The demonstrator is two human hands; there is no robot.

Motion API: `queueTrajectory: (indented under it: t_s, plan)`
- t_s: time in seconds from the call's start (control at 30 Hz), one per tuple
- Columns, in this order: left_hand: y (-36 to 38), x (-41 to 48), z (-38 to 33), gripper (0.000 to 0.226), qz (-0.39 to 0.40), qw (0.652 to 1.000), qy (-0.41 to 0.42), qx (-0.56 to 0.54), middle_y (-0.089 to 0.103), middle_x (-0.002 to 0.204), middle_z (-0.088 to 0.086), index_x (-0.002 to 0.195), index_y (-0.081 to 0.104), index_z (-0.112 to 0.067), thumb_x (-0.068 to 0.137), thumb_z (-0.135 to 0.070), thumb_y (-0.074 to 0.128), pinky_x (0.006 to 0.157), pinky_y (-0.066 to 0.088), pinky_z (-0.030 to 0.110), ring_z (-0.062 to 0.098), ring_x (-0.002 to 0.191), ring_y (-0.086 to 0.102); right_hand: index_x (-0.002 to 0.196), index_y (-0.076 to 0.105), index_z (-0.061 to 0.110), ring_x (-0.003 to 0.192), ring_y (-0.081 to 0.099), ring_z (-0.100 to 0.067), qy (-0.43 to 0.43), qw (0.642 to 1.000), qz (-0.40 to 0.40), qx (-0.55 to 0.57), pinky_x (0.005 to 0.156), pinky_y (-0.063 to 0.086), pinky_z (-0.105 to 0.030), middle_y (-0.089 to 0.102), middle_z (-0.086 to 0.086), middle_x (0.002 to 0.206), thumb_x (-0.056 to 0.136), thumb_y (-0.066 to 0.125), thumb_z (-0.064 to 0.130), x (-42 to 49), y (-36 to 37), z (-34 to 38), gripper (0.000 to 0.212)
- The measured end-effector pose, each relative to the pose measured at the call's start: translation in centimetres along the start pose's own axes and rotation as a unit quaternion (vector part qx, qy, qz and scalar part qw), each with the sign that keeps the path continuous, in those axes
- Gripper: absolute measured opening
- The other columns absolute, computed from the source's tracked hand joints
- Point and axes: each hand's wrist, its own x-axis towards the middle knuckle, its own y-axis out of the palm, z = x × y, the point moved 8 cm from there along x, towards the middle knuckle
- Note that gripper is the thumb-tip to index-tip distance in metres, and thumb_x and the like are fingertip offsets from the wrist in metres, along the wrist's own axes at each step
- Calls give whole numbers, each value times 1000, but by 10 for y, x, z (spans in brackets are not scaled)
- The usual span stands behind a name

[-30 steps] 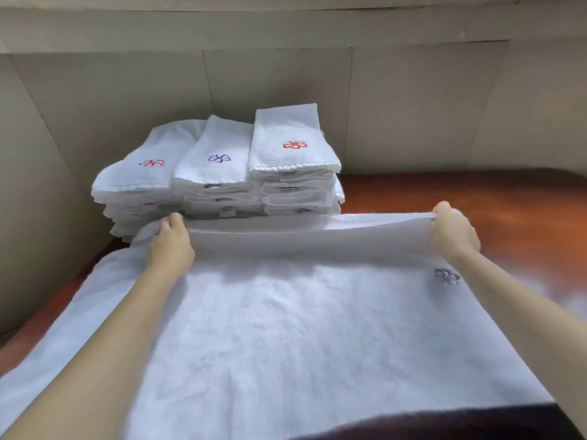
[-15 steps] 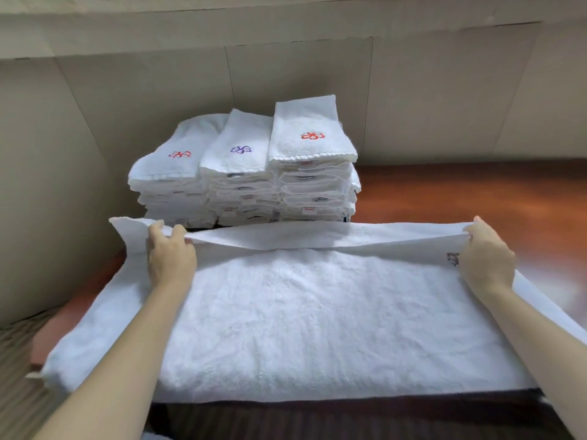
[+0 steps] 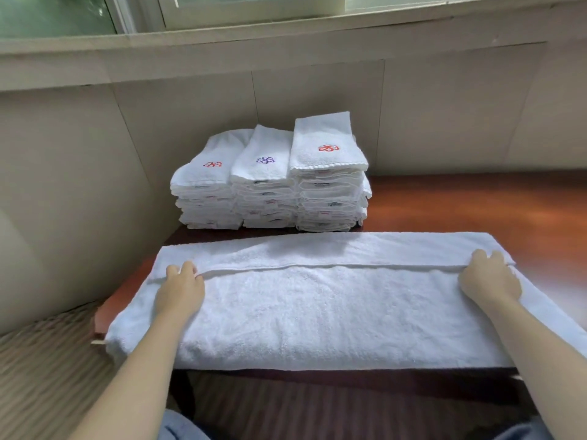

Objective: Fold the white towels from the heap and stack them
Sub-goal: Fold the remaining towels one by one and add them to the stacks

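A white towel lies across the wooden table, its far part folded toward me so a hem runs left to right across its middle. My left hand grips that hem at the left end. My right hand grips it at the right end. Behind the towel, against the wall, stand three side-by-side stacks of folded white towels with red and purple embroidered flowers on top. The heap is not in view.
Beige wall panels close in the table's back and left, with a window sill above. Bare reddish tabletop shows to the right of the stacks. A ribbed floor mat lies at lower left.
Both hands pulled the towel's far edge toward me and laid it down over the middle, making a fold. The camera view lifted, bringing the window into view.
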Motion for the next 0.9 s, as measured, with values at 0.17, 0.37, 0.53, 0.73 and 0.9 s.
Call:
queueTrajectory:
  t_s: [0.17, 0.37, 0.53, 0.73, 0.9]
  plan:
    - [-5, -3, -15, 24, -35, 999, 5, 6, 42, 122, 10, 117, 52, -12, 97, -9, 40, 65, 43, 36, 29, 89, 52, 127, 43, 12, 108, 53, -35, -63, 997, 21, -47, 74, 40, -36, 38, -10, 134, 88, 38, 2, -12, 4, 16, 40]
    - [8, 3, -50, 27, -65, 992, 53, -93, 54, 115, 6, 112, 58, -15, 100, -11, 34, 65, 35, 33, 24, 77, 43, 131, 43, 16, 111, 54, -30, -170, 984, 36, -35, 77, 45, -37, 37, -3, 143, 90, 30, 2, -18, 13, 34, 46]
    - [26, 12, -69, 27, -26, 991, 89, -92, 56, 117, 6, 115, 60, -13, 98, -10, 39, 71, 43, 33, 26, 89, 53, 121, 52, 17, 103, 57, -29, -175, 984, 24, -19, 75, 47, -35, 50, -3, 127, 90, 33, 2, -15, 8, 33, 39]
    - [26, 14, -75, 31, -33, 994, 60, -87, 53, 123, 7, 119, 58, -12, 95, -8, 39, 74, 43, 35, 30, 101, 53, 94, 52, 10, 78, 52, -27, -150, 986, -36, -63, 57, 37, -31, 56, -7, 97, 92, 38, 6, -15, 3, 38, 15]
    - [24, 11, -93, 29, -64, 985, 111, -115, 58, 113, 8, 112, 61, -10, 93, -3, 39, 70, 38, 33, 27, 88, 52, 98, 66, 5, 94, 50, -33, -162, 979, -118, -28, 70, 38, -36, 61, -13, 99, 93, 46, 8, -10, -16, 46, 20]
